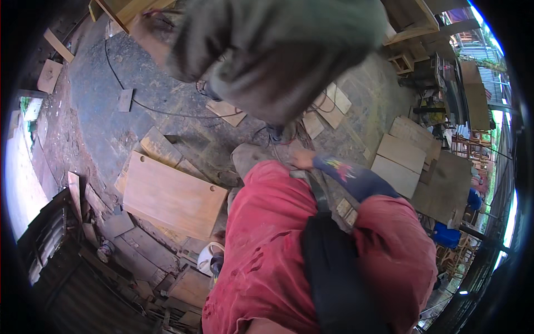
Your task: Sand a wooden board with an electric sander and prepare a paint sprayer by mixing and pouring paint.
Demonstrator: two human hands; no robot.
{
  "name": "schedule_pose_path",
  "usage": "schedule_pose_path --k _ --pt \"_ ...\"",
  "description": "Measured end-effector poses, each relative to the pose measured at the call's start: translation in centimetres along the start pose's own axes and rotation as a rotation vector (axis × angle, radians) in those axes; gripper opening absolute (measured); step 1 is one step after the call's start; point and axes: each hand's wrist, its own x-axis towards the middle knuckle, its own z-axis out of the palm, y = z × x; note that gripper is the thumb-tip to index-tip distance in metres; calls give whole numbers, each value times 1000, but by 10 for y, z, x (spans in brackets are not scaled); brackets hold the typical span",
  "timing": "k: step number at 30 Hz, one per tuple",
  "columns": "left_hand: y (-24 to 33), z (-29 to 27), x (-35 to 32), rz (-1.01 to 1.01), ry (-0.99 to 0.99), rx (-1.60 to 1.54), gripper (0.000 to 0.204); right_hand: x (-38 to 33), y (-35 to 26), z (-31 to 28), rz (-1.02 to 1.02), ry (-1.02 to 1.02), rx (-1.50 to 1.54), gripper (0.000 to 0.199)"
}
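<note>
My right arm, in a dark printed sleeve (356, 177), reaches forward from my red shirt (278, 239). My right hand (303, 159) is low at my front, close to my trousers' knee area; its fingers are blurred, and whether it holds anything does not show. On the left, a bit of dark sleeve (216, 266) shows past the shirt, next to a white rounded object (206, 259) of unclear kind. My left hand (220, 237) is mostly hidden behind the shirt. Nearby lies a flat wooden panel (172, 195) with two round holes near its corners.
Another person in grey-green clothing (289, 50) stands close ahead, a hand (151, 39) by a wooden frame (130, 14). A dark cable (167, 113) crosses the floor. Loose boards (400, 153) lie right, scrap wood (139, 245) left. A blue container (446, 236) stands far right.
</note>
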Motion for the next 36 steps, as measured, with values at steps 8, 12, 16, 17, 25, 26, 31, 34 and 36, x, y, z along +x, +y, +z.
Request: schedule_pose_path --k 8,12,16,17,25,26,31,34,36 --pt "-29 34 -18 -49 -52 36 36 -191 -128 6 270 27 1127 40" --pt "-9 63 -1 -72 -104 71 34 -266 -121 19 311 -144 1248 39" --pt "45 85 64 -88 -113 126 33 -318 -44 38 302 -303 1341 38" --pt "60 97 75 -102 -115 133 33 -335 -24 45 296 -354 1369 38" --pt "275 114 274 -142 -132 210 30 -405 234 64 274 -729 1485 36" --pt "304 86 296 -160 -139 228 30 -389 270 67 264 -774 1510 35" --pt "405 -8 468 -369 211 1029 24 -264 442 84 731 -583 178 32" --pt "371 -29 652 -118 501 558 18 -157 531 128 965 -270 468 47" --pt "315 -49 785 -164 398 575 28 -66 575 170 964 -75 447 43"
